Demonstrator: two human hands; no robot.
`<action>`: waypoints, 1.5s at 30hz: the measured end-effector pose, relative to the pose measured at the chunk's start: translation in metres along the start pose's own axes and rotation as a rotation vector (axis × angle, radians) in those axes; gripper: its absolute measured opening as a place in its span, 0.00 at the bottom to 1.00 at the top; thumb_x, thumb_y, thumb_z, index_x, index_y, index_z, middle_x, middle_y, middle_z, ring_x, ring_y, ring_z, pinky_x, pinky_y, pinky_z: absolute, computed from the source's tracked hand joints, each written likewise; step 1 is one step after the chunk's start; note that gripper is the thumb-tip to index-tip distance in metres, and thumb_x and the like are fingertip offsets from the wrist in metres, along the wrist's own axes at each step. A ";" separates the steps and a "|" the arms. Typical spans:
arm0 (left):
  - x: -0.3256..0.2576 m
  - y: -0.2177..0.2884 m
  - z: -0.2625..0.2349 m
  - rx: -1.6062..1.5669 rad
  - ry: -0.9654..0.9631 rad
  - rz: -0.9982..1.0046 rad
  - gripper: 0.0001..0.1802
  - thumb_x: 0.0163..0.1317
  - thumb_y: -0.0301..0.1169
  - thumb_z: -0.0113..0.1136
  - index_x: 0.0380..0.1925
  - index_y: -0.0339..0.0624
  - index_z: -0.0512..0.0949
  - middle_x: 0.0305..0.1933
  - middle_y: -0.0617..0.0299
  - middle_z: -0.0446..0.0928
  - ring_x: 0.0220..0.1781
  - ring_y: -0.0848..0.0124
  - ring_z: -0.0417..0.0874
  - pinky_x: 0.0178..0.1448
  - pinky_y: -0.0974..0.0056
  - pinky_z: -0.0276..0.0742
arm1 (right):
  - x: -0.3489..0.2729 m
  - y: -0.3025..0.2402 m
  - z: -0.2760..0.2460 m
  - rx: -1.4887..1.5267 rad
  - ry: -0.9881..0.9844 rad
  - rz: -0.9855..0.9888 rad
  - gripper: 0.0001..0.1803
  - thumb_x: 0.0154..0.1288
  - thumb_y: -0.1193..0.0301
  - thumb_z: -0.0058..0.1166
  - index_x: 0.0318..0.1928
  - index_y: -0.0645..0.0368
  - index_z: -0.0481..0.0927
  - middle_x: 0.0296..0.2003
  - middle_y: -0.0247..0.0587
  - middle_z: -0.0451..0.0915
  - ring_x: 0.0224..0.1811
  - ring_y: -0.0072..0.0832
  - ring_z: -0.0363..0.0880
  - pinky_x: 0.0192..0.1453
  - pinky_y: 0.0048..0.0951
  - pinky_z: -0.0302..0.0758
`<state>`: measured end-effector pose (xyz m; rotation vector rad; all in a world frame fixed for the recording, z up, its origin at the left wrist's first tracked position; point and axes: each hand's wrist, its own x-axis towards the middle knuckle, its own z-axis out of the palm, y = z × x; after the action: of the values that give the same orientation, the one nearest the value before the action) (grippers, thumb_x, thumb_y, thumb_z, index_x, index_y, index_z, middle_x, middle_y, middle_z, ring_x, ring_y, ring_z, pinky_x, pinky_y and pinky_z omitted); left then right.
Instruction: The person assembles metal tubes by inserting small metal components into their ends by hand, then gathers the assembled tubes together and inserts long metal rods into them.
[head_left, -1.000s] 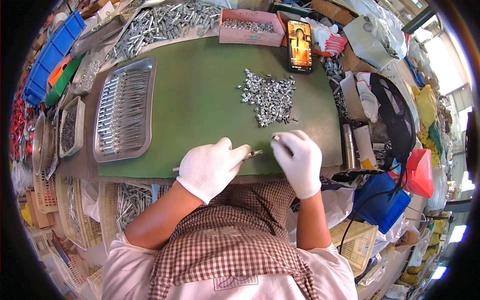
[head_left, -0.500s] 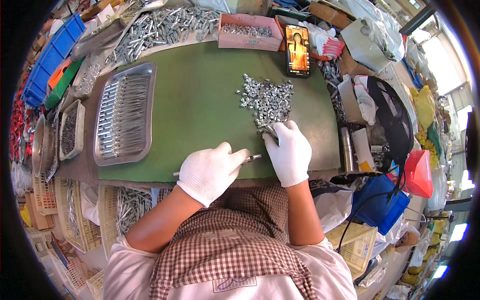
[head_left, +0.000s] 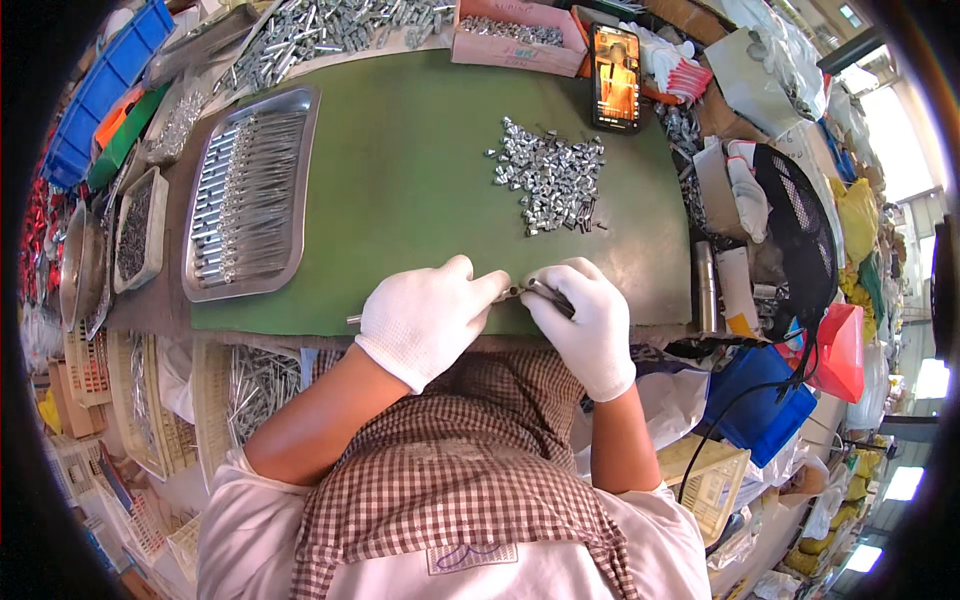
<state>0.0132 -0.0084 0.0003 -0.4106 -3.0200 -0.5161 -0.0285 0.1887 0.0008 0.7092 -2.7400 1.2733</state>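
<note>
My white-gloved left hand (head_left: pixel 420 312) is closed around a thin metal rod (head_left: pixel 354 320), whose one end sticks out left of the wrist. The other end emerges by my fingertips. My white-gloved right hand (head_left: pixel 588 325) grips a short dark-and-silver metal piece (head_left: pixel 546 291), its exact kind unclear. The fingertips of both hands almost meet over the near edge of the green work mat (head_left: pixel 400 150), where the two metal ends come together. Beyond my right hand lies a loose pile of small silver metal fittings (head_left: pixel 550 175).
A steel tray (head_left: pixel 240 293) with rows of metal rods rests at the left. At the back are a pink box (head_left: pixel 515 52) of small parts, a lit phone (head_left: pixel 615 80) and heaped metal pieces (head_left: pixel 330 35). A metal cylinder (head_left: pixel 705 285) stands right of the mat.
My right hand has drawn back from the pile toward me, bringing its metal piece to the rod's end at my left hand. The view has shifted slightly.
</note>
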 end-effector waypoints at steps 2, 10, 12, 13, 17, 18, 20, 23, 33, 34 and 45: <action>-0.002 0.001 0.001 0.007 0.001 0.000 0.12 0.62 0.38 0.63 0.46 0.59 0.82 0.31 0.63 0.75 0.28 0.62 0.84 0.31 0.57 0.82 | 0.000 -0.002 0.004 -0.052 0.011 -0.024 0.06 0.59 0.72 0.65 0.37 0.57 0.84 0.33 0.42 0.81 0.33 0.42 0.82 0.38 0.37 0.78; -0.003 0.001 0.001 0.027 0.016 0.035 0.14 0.61 0.38 0.64 0.48 0.60 0.83 0.31 0.63 0.75 0.26 0.63 0.83 0.30 0.58 0.81 | -0.003 -0.004 0.010 -0.153 0.002 -0.039 0.06 0.57 0.72 0.66 0.32 0.57 0.81 0.31 0.42 0.79 0.31 0.43 0.81 0.35 0.38 0.77; -0.005 0.000 0.003 0.052 0.031 0.050 0.16 0.62 0.38 0.63 0.51 0.62 0.82 0.31 0.62 0.74 0.25 0.63 0.83 0.28 0.59 0.81 | -0.002 -0.004 0.009 -0.153 -0.001 -0.022 0.07 0.56 0.74 0.67 0.32 0.59 0.81 0.31 0.43 0.80 0.31 0.43 0.81 0.35 0.36 0.76; -0.005 0.001 0.003 0.053 0.033 0.051 0.16 0.62 0.38 0.63 0.51 0.62 0.82 0.31 0.62 0.74 0.25 0.63 0.83 0.28 0.59 0.81 | 0.000 -0.004 0.007 -0.157 -0.044 -0.001 0.06 0.57 0.72 0.66 0.33 0.57 0.81 0.31 0.42 0.79 0.31 0.44 0.81 0.35 0.39 0.76; -0.004 0.000 0.004 0.143 0.013 0.074 0.18 0.64 0.38 0.62 0.54 0.63 0.81 0.30 0.61 0.73 0.23 0.63 0.82 0.26 0.59 0.81 | 0.005 -0.007 0.002 -0.260 -0.144 0.012 0.07 0.58 0.71 0.64 0.37 0.55 0.81 0.34 0.43 0.79 0.34 0.46 0.81 0.37 0.41 0.77; -0.004 -0.001 0.004 0.152 -0.004 0.081 0.18 0.65 0.37 0.61 0.55 0.63 0.81 0.29 0.60 0.73 0.23 0.63 0.82 0.26 0.59 0.81 | 0.008 -0.006 0.001 -0.258 -0.142 0.009 0.07 0.58 0.71 0.64 0.37 0.55 0.81 0.34 0.43 0.79 0.34 0.46 0.81 0.37 0.41 0.77; -0.002 0.000 0.001 0.142 -0.016 0.081 0.18 0.65 0.37 0.60 0.55 0.63 0.81 0.29 0.60 0.74 0.22 0.63 0.82 0.25 0.58 0.81 | 0.012 -0.004 -0.003 -0.150 -0.083 -0.134 0.09 0.61 0.72 0.62 0.42 0.57 0.81 0.33 0.41 0.78 0.31 0.38 0.80 0.37 0.36 0.76; -0.004 -0.001 0.004 0.141 -0.019 0.091 0.17 0.65 0.37 0.58 0.55 0.63 0.81 0.29 0.59 0.74 0.22 0.62 0.83 0.25 0.57 0.81 | 0.021 -0.008 0.002 0.400 -0.152 0.114 0.11 0.63 0.73 0.60 0.46 0.61 0.80 0.31 0.33 0.74 0.29 0.26 0.74 0.38 0.28 0.75; -0.002 0.004 -0.004 0.134 -0.090 0.098 0.22 0.64 0.34 0.55 0.60 0.58 0.78 0.29 0.56 0.76 0.24 0.61 0.85 0.28 0.57 0.84 | 0.026 0.002 0.048 1.537 0.226 0.147 0.29 0.76 0.50 0.38 0.21 0.59 0.66 0.14 0.27 0.53 0.16 0.21 0.50 0.20 0.28 0.49; -0.002 0.003 -0.004 0.138 -0.093 0.102 0.23 0.64 0.34 0.55 0.60 0.58 0.78 0.29 0.56 0.76 0.24 0.61 0.85 0.27 0.57 0.84 | 0.025 0.003 0.050 1.542 0.213 0.098 0.29 0.77 0.52 0.37 0.23 0.61 0.69 0.15 0.28 0.57 0.17 0.20 0.51 0.22 0.27 0.48; 0.003 0.004 -0.005 0.191 -0.060 0.131 0.19 0.63 0.37 0.61 0.55 0.60 0.80 0.27 0.59 0.72 0.21 0.63 0.81 0.26 0.58 0.80 | 0.022 -0.002 0.054 1.421 0.333 0.098 0.33 0.75 0.49 0.40 0.17 0.58 0.61 0.13 0.30 0.52 0.17 0.24 0.49 0.24 0.30 0.47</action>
<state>0.0114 -0.0059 0.0068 -0.6144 -3.0339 -0.2075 -0.0390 0.1393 -0.0288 0.2562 -1.2662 2.9039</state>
